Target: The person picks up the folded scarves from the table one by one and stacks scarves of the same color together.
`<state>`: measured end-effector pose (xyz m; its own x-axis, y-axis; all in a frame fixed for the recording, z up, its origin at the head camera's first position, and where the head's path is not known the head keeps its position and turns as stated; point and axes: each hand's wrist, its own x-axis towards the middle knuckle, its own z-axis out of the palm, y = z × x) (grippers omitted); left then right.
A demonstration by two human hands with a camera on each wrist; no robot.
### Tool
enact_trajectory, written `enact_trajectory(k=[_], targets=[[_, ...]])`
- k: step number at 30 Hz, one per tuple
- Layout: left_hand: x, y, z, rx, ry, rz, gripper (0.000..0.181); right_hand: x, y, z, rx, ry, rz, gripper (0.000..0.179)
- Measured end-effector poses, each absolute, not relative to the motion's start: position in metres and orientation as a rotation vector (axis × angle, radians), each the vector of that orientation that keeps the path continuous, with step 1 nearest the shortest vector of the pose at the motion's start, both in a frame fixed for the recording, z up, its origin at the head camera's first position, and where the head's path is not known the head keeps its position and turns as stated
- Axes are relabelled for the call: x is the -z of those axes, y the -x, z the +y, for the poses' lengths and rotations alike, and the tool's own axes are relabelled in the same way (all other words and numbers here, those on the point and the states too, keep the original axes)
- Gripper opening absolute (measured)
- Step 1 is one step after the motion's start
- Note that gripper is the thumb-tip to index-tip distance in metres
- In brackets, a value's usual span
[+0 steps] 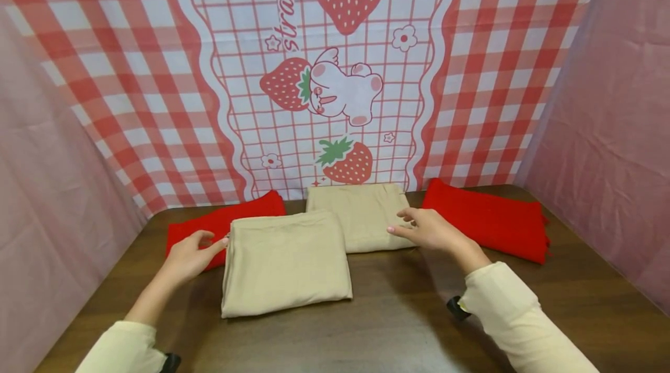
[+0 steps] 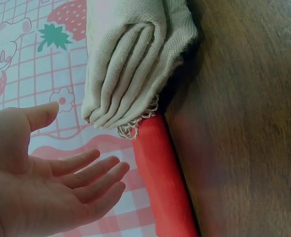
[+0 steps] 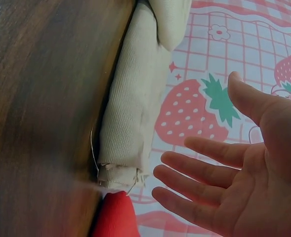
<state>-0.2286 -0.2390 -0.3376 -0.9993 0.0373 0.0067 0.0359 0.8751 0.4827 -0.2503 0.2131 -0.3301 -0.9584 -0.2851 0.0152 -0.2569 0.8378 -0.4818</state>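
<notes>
A folded beige cloth point(image 1: 287, 262) lies at the front, overlapping a second folded beige cloth point(image 1: 369, 219) behind it and partly hiding a folded red cloth point(image 1: 248, 210) on the left. My left hand point(image 1: 188, 256) is by the front cloth's left edge, holding nothing. In the left wrist view its fingers point(image 2: 98, 182) are spread and relaxed, beside the stacked beige folds point(image 2: 130, 74). My right hand point(image 1: 429, 227) hovers by the right end of the rear beige cloth. Its loosely extended fingers point(image 3: 199, 173) stand apart from the cloth in the right wrist view.
Another folded red cloth point(image 1: 487, 219) lies at the back right of the brown wooden table point(image 1: 387, 326). A strawberry-print checkered sheet point(image 1: 335, 41) hangs behind the table. Pink curtains point(image 1: 602, 157) close off both sides.
</notes>
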Motion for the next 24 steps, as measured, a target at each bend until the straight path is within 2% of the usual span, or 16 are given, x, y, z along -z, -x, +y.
enact_trajectory(k=[10, 24], targets=[[0.337, 0.227, -0.238, -0.8, -0.037, 3.019, 0.07, 0.329, 0.252, 0.216, 0.772, 0.434, 2.94, 0.064], [0.339, 0.226, -0.237, -0.818, -0.047, 2.985, 0.064, 0.34, 0.255, 0.214, 0.873, 0.429, 2.937, 0.056]])
